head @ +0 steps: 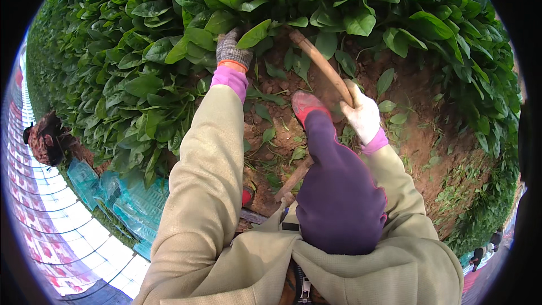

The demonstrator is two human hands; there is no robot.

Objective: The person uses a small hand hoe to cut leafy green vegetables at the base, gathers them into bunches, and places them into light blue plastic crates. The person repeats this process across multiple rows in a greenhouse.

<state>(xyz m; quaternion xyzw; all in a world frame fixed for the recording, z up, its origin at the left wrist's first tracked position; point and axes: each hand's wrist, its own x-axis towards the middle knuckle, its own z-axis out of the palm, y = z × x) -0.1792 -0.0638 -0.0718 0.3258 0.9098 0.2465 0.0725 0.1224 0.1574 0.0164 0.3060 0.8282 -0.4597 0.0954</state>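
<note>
My left hand point(234, 48), in a grey knitted glove with an orange cuff edge, reaches into the base of dense leafy green plants point(203, 38) that look like spinach. Leaves hide its fingertips, so its grip cannot be made out. Lower on the right, my right hand point(362, 112), in a white glove, is closed around the end of a curved wooden handle point(319, 59). The handle slants up to the left, and its far end meets the plants, where any tool head is hidden. Loose leaves point(271, 135) lie on the brown soil between my hands.
My red shoe point(305, 103) stands on the soil below the plants. Another wooden stick point(294, 180) lies beside my bent leg. Turquoise plastic crates point(139, 203) are at the lower left. A crouching person point(46, 140) is at the far left; small dark figures show at the lower right.
</note>
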